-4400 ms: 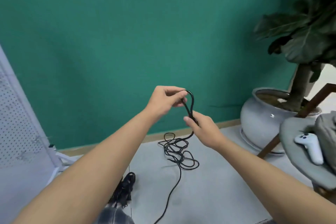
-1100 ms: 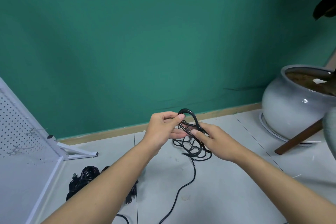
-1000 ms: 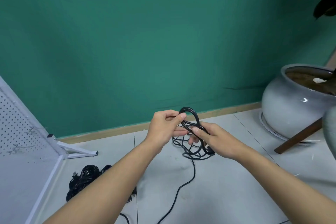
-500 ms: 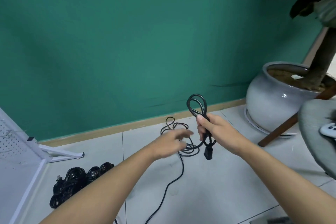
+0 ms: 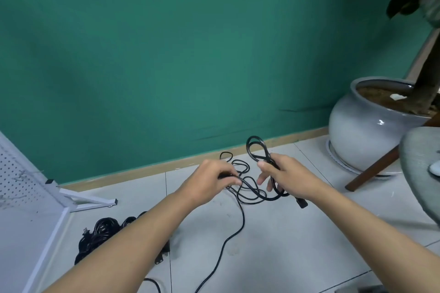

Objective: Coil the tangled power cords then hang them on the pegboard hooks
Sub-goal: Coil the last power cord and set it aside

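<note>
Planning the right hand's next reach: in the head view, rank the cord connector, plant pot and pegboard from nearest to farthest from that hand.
1. Cord connector, dangling just under the right hand.
2. Plant pot, to its right by the wall.
3. Pegboard, far left edge.

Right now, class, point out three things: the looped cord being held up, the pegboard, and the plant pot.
looped cord (image 5: 266,151): head view, right side of the raised loop.
pegboard (image 5: 14,173): head view, perforated white panel.
plant pot (image 5: 357,131): head view, bare outer wall.
</note>
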